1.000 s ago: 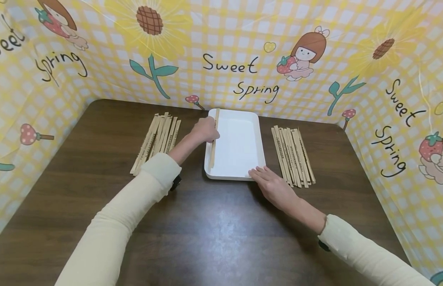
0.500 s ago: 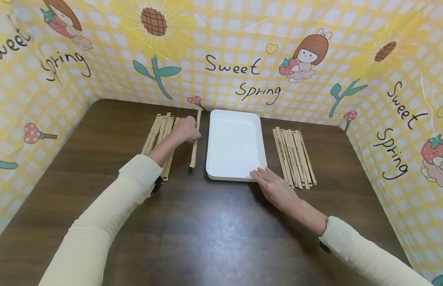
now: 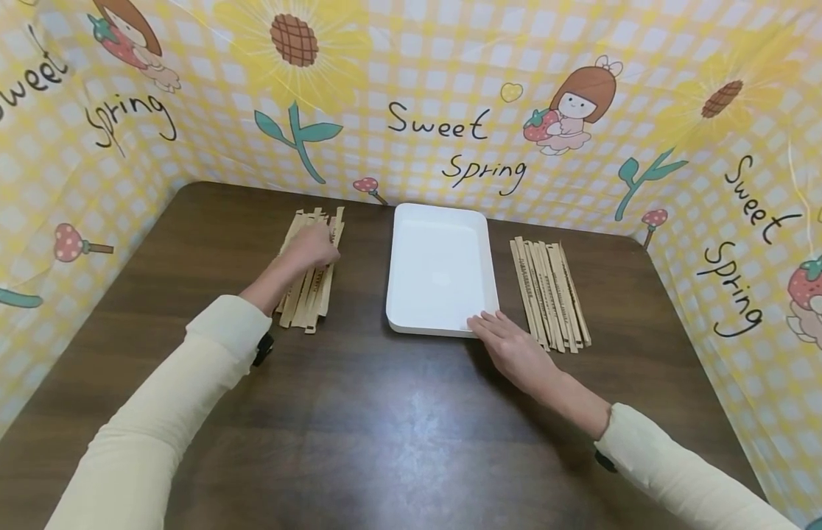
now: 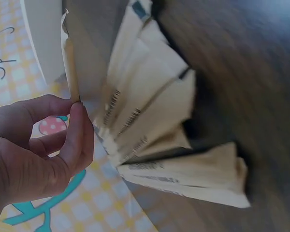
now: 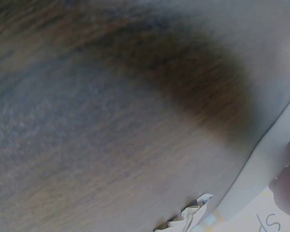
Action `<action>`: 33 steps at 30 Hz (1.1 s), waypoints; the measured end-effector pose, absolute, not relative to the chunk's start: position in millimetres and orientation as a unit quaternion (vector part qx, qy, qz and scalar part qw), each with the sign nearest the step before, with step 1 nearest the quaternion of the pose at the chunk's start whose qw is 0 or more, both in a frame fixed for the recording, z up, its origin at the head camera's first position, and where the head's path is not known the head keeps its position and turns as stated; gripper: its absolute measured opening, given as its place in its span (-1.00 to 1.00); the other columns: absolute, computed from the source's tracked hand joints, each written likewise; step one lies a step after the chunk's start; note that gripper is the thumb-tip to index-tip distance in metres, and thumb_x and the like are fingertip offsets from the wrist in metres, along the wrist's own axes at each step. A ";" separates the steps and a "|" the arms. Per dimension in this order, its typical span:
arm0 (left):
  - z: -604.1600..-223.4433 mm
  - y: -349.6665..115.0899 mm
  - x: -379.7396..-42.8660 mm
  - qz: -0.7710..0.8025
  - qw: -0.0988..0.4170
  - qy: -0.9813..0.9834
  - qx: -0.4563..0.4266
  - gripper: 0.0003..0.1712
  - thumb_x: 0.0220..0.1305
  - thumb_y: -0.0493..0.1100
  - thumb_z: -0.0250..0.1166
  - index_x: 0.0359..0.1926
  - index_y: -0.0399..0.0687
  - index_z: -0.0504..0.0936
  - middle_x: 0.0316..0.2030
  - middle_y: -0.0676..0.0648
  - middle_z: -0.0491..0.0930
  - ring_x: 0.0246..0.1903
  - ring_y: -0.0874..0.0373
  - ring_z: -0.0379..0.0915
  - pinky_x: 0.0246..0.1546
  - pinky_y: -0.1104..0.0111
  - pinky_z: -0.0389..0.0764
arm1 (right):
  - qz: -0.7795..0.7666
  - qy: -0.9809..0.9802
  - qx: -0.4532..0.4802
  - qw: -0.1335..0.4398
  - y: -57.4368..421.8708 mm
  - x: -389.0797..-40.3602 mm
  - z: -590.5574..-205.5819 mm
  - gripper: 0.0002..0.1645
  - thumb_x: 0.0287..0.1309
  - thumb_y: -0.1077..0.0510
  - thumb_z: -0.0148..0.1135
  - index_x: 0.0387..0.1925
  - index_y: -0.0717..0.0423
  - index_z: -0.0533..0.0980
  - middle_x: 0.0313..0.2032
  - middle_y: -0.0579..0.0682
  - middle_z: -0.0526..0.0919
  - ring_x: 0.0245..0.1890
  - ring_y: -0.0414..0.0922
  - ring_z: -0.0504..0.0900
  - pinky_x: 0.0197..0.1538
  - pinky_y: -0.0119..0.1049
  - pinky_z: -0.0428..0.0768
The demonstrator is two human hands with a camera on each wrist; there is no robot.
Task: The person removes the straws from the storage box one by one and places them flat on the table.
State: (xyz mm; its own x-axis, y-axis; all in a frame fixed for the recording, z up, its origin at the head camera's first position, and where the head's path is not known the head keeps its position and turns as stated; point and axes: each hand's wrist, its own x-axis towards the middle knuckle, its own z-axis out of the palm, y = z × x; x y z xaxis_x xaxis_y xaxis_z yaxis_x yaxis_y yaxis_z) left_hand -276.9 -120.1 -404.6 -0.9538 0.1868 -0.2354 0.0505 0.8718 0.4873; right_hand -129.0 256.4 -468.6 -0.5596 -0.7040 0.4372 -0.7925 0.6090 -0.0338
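My left hand (image 3: 309,246) is over the left pile (image 3: 294,298) of narrow brown paper-wrapped sticks. In the left wrist view, thumb and fingertips pinch one paper-wrapped stick (image 4: 71,67) by its edge, with the fanned-out pile (image 4: 150,96) beside it. From the head, that stick overlaps the pile's right side. The white rectangular tray (image 3: 437,258) lies in the middle with nothing in it. Fairly straight fingers of my right hand (image 3: 513,353) rest on its near right corner. Only part of those fingers (image 5: 287,193) shows, dark, at the right wrist view's edge.
A second pile (image 3: 550,294) of similar wrapped sticks lies right of the tray, close to my right hand. The brown wooden table (image 3: 358,427) meets a yellow checked cloth (image 3: 444,73) along its back and sides.
My left hand has carried the wrapped stick from the tray's left side leftward to the left pile. My right hand stays on the tray's corner. The whole scene shifts slightly right.
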 end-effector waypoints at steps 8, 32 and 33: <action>-410.8 -136.5 -274.1 0.240 0.132 0.960 0.056 -0.73 0.08 -0.35 0.11 -0.68 -0.07 0.30 -0.76 0.04 0.22 -0.75 0.20 0.09 -0.74 0.42 0.17 | 0.111 -0.872 0.431 0.205 256.7 -129.6 -468.5 -0.46 0.02 0.53 0.29 0.12 0.43 0.53 0.00 0.30 0.66 0.08 0.18 0.62 0.26 0.05 0.48; -406.1 -138.3 -265.3 0.228 0.123 0.964 0.052 -0.86 0.19 -0.25 0.13 -0.28 -0.26 0.47 -0.47 -0.17 0.46 -0.57 0.03 0.32 -0.61 0.27 0.34 | 0.110 -0.870 0.433 0.210 254.6 -131.0 -465.5 -0.51 0.03 0.50 0.28 0.09 0.45 0.55 -0.04 0.30 0.68 0.04 0.18 0.64 0.23 0.04 0.51; -403.9 -136.5 -264.7 0.230 0.126 0.963 0.057 -0.74 0.22 -0.23 0.12 -0.12 -0.31 0.51 -0.34 -0.22 0.54 -0.53 0.02 0.34 -0.59 0.26 0.36 | 0.110 -0.870 0.432 0.211 254.7 -131.2 -465.2 -0.51 0.03 0.49 0.29 0.08 0.44 0.56 -0.05 0.29 0.68 0.03 0.17 0.65 0.22 0.04 0.52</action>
State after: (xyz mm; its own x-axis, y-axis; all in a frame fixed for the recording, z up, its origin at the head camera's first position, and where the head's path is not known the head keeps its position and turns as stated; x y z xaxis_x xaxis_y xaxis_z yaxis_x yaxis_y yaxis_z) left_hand -264.7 -136.5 -403.9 -0.9616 0.1678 -0.2174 0.0514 0.8877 0.4576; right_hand -131.2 254.7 -465.2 -0.5374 -0.7060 0.4612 -0.7983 0.6022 -0.0084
